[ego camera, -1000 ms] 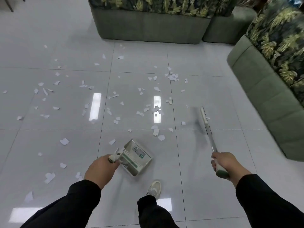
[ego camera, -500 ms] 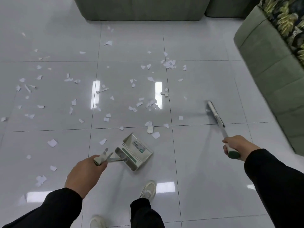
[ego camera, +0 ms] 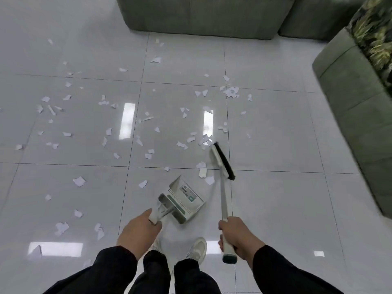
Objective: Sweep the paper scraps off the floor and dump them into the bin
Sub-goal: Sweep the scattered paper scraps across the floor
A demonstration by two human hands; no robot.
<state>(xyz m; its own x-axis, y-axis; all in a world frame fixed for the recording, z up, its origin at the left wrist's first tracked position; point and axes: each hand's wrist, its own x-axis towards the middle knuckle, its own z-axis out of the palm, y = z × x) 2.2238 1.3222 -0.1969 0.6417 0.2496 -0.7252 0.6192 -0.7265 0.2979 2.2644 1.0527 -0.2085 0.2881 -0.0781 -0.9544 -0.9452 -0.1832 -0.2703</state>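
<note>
The white torn paper scraps (ego camera: 79, 181) lie all over the glossy grey tile floor (ego camera: 275, 209), most of them on the left side and in the middle, and none is inside the pan yet, so I judge the sweeping step is only at its beginning. The left hand (ego camera: 139, 232) grips with curled fingers the handle of the white and grey plastic dustpan (ego camera: 184, 197), which sits on the floor with its open mouth toward the scraps. A few scraps lie just beside this mouth. The right hand (ego camera: 237, 236) holds with closed fingers the long white handle of the black-bristled broom (ego camera: 222, 161), its head down near those pieces. The next move, I think, calls for a short pull of the bristles toward the pan. To the right and ahead the green fabric sofas (ego camera: 350, 92) stand as edges; the left floor offers more open room. The bin is not in view.
</note>
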